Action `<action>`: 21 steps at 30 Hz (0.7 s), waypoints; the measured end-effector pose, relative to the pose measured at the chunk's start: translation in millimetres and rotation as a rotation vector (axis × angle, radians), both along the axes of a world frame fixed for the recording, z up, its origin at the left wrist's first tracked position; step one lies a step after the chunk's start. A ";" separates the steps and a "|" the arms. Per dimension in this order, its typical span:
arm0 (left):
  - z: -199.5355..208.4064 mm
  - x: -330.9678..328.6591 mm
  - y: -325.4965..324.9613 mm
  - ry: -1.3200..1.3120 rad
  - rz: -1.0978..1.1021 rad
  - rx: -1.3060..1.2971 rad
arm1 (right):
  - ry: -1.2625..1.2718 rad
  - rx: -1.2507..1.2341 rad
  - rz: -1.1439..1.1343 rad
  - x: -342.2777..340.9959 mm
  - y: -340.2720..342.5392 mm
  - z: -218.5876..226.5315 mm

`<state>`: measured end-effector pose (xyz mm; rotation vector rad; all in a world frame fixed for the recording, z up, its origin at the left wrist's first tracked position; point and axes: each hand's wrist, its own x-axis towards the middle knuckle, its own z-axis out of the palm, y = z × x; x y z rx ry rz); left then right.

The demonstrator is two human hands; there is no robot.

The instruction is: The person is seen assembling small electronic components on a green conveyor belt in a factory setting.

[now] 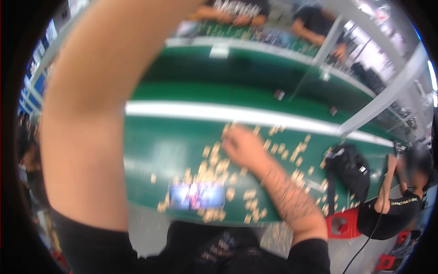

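Phone (197, 196) and black bag (350, 170) amid pale, perhaps wooden pieces (212, 171) around right hand (244, 147).

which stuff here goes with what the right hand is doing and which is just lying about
Likely part of the job:
small tan blocks, scattered around the right hand
green table, under them

Probably just lying about:
lit phone, among the blocks
black bag, off to the right

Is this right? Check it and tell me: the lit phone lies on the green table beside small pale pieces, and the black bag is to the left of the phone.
The side is wrong: the head view shows the black bag to the right of the lit phone. The phone does lie on the green table beside small pale pieces.
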<state>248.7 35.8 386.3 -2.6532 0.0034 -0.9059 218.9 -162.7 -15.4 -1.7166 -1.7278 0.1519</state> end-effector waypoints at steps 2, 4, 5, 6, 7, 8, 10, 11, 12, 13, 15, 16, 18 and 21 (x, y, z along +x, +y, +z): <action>6.2 22.4 37.9 0.110 -0.104 -0.278 | 0.048 -0.040 0.054 -8.3 0.8 3.6; 9.1 39.4 43.4 0.133 -0.140 -0.389 | 0.095 -0.076 0.038 -6.9 -7.1 16.2; 12.6 51.3 42.0 0.184 -0.199 -0.437 | 0.100 -0.068 0.015 -0.3 -10.9 15.3; 17.5 51.8 43.4 0.238 -0.226 -0.485 | 0.102 -0.062 0.015 -0.5 -12.1 16.4; 21.5 51.0 47.0 0.230 -0.233 -0.468 | 0.104 -0.059 0.025 -1.3 -11.7 17.4; 24.3 53.5 52.0 0.251 -0.212 -0.504 | 0.096 -0.047 0.019 -0.9 -10.6 17.0; 26.9 59.5 62.4 0.264 -0.146 -0.508 | 0.102 -0.062 0.033 -2.0 -9.2 15.7; 27.1 64.3 75.6 0.256 -0.145 -0.505 | 0.094 -0.058 0.035 -2.0 -7.4 16.8; 25.4 66.2 89.7 0.212 -0.101 -0.412 | 0.106 -0.057 0.045 -3.3 -6.6 17.3; 23.7 65.6 105.2 0.174 -0.046 -0.328 | 0.126 -0.063 0.066 -6.9 -5.7 15.1; 27.0 74.2 94.0 0.144 -0.005 -0.288 | 0.105 -0.016 0.048 0.4 -5.9 9.3; 30.9 69.5 88.6 0.081 0.010 -0.286 | 0.087 -0.027 0.054 -1.9 -5.4 12.1; 40.5 64.8 69.0 -0.026 0.003 -0.274 | 0.037 0.003 0.044 2.1 -5.6 11.4; 44.4 45.7 63.7 -0.231 -0.243 -0.190 | 0.082 -0.030 0.061 4.0 -2.1 10.8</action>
